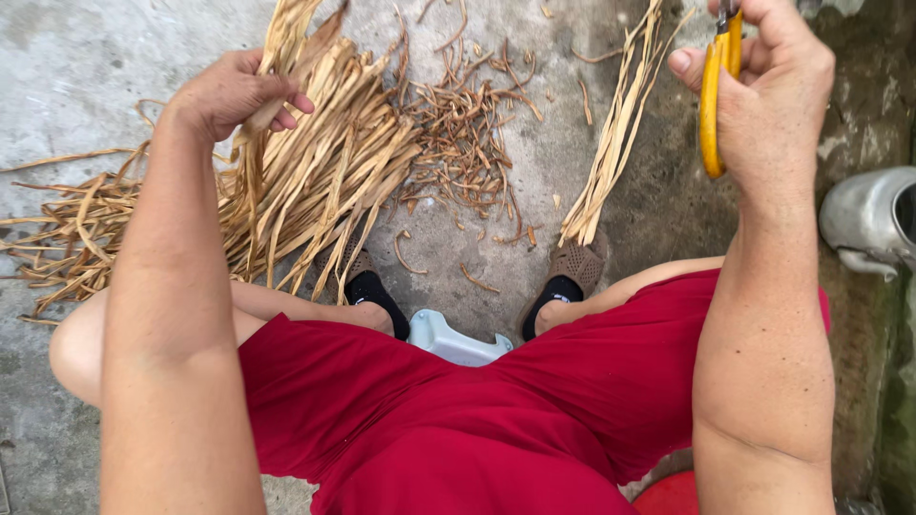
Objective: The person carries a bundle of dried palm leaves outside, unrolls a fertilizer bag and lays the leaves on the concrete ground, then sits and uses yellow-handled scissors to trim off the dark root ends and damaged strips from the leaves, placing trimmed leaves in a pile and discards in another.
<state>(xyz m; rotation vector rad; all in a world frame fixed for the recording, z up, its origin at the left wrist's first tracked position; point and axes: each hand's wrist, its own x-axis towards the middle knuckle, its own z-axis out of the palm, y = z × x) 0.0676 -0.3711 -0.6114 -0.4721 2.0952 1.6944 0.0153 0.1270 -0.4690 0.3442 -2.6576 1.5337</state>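
Note:
My left hand (232, 92) grips a strip of dried tan leaf (286, 72) at the top of a big loose pile of such strips (315, 181) on the concrete floor. My right hand (773, 91) is closed around yellow-handled scissors (714, 95), held upright above my right knee; the blades are cut off by the frame's top edge. A small neat bundle of strips (611, 133) lies beyond my right foot. Short dark trimmings (468, 143) are scattered between the pile and the bundle.
I sit low in red shorts (458, 420), feet in brown sandals and black socks. A pale plastic stool edge (453, 340) shows between my legs. A metal pot (873, 219) stands at the right. More strips (67, 229) spread to the left.

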